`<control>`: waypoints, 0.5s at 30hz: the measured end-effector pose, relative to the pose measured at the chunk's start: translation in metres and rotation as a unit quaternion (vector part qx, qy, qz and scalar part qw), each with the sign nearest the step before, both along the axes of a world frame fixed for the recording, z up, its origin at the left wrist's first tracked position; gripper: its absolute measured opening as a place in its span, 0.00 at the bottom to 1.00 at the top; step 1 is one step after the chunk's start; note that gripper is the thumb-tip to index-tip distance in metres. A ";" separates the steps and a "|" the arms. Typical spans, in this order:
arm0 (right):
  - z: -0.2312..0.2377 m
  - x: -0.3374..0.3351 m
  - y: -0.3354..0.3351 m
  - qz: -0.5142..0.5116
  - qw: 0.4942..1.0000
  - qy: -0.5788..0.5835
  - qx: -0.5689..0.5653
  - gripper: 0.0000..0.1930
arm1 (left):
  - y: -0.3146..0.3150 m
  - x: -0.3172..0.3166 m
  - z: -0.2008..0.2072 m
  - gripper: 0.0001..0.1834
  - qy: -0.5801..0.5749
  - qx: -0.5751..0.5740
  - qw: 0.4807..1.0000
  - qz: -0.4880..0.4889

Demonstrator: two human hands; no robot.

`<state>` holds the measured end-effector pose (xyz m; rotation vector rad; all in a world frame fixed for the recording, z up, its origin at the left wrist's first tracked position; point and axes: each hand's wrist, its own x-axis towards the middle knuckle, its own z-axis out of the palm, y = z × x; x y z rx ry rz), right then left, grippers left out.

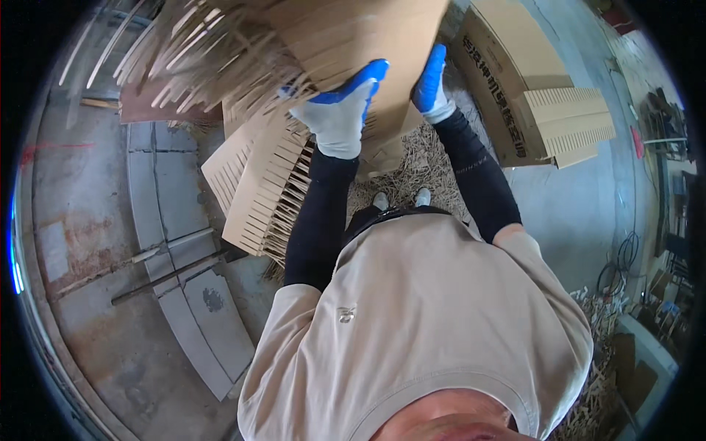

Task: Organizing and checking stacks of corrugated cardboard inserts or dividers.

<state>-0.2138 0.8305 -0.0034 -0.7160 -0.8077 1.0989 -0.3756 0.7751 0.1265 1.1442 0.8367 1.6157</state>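
Observation:
A large brown cardboard sheet (368, 40) is held up in front of me, its left side cut into many thin strips that fan out and blur. My left hand (334, 110), in a white glove with blue coating, grips the sheet from the left, thumb along its face. My right hand (434, 84), gloved alike, presses on the sheet's right edge; its fingertips are partly hidden. Below my left hand, more slit cardboard pieces (254, 180) stand in a leaning stack beside my left forearm.
A big cardboard box (507, 81) with printing and a slit flap (570, 117) stands to the right. Cardboard scraps (419, 165) litter the floor around my feet. Grey flat panels (169, 191) and a dark bar (169, 278) lie left. A black cable (621, 264) coils far right.

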 end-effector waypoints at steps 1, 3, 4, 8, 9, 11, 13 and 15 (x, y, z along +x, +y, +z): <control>-0.001 -0.010 -0.004 -0.017 0.999 -0.008 0.029 0.42 | 0.002 -0.001 -0.005 0.16 -0.020 0.008 0.999 0.026; -0.002 -0.013 -0.003 -0.014 1.000 -0.011 0.014 0.41 | 0.004 -0.001 -0.017 0.17 -0.041 0.045 0.992 0.106; -0.003 -0.014 -0.003 -0.011 1.000 -0.013 0.007 0.41 | 0.008 -0.002 -0.021 0.17 -0.055 0.046 0.991 0.111; 0.003 -0.003 0.007 0.005 0.999 -0.047 0.009 0.41 | 0.007 -0.005 -0.018 0.16 -0.083 -0.058 0.995 -0.005; 0.005 -0.003 0.003 0.011 0.998 -0.063 0.021 0.40 | 0.007 -0.006 -0.017 0.15 -0.047 -0.089 0.994 -0.041; 0.000 -0.001 -0.009 0.005 0.997 -0.077 0.008 0.41 | 0.004 -0.007 -0.009 0.14 0.027 -0.127 0.986 -0.105; 0.003 0.006 -0.006 -0.009 0.996 -0.091 0.008 0.45 | 0.013 -0.005 -0.027 0.12 -0.096 -0.091 0.978 -0.163; 0.057 -0.001 -0.017 0.007 0.991 -0.096 0.087 0.53 | 0.012 -0.005 -0.011 0.12 -0.076 -0.071 0.986 -0.128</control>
